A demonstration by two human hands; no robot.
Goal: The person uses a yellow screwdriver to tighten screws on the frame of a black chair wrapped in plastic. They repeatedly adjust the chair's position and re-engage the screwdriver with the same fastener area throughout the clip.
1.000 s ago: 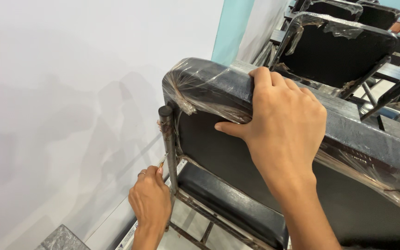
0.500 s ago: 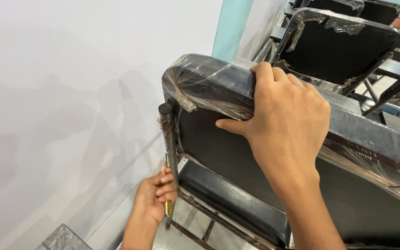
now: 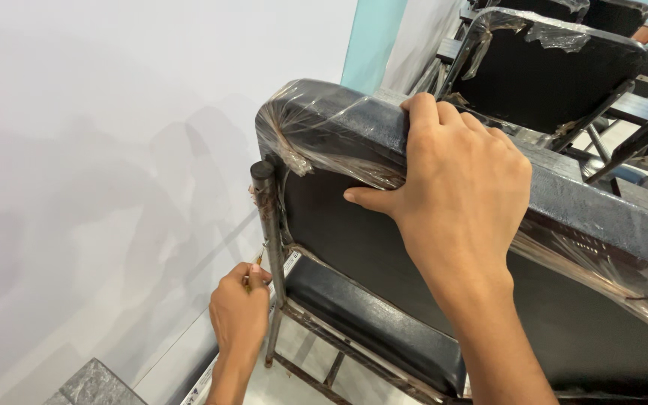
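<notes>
My right hand (image 3: 455, 180) grips the top edge of a black padded chair backrest (image 3: 339, 120) that is wrapped in torn clear plastic. Lower down, my left hand (image 3: 239, 311) is closed around a small yellow-handled screwdriver (image 3: 258, 259), its tip held against the dark metal frame post (image 3: 270, 240) at the chair's left side. Below the backrest lies the black seat pad (image 3: 369, 322), with rusty frame rails under it.
A white wall (image 3: 114, 165) stands close on the left, with a grey block (image 3: 91, 386) at its foot. More black plastic-wrapped chairs (image 3: 556, 67) are lined up behind, at the upper right. A pale tiled floor shows under the chair.
My left hand has shifted up and down along the frame post with the screwdriver and now sits left of the post. My right hand has kept its grip on the backrest.
</notes>
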